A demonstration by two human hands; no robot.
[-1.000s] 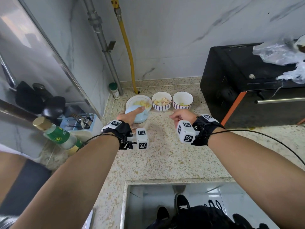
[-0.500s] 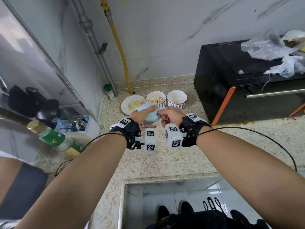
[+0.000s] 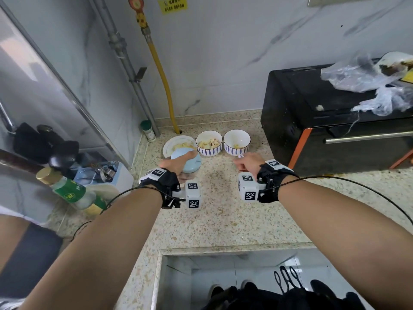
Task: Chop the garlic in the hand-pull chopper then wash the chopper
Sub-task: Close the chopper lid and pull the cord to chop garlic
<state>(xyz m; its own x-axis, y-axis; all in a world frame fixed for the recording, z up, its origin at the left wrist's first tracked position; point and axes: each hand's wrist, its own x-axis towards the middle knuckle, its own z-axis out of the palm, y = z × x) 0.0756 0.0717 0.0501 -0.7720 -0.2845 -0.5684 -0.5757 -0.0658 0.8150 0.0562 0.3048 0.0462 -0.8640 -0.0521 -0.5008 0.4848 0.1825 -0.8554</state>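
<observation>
- Half a second earlier the right hand (image 3: 249,164) was held close against the chopper (image 3: 190,158). It is now shown drawn well away to the right, with a stretch of bare countertop (image 3: 223,209) between the two.
- The right hand's fingers are curled round a small white pull handle (image 3: 240,156). A pull stroke is judged to be at or near full draw, so the chopping stage is under way and the washing is not yet begun.
- The left hand (image 3: 176,163) has kept its place. The pale blue lid is gripped from above, with the thumb laid across its top, and the chopper is thereby pinned down against the sideways pull.
- The chopper is stood on the countertop, just in front of a white plate (image 3: 169,146) and to the left of two striped bowls (image 3: 209,151) (image 3: 237,149).
- Its long axis is upright, with the lid uppermost, and the pull is directed sideways to the right, across that axis.
- The cup below the lid is mostly hidden by the left hand, so how finely the contents are cut cannot be told.
</observation>
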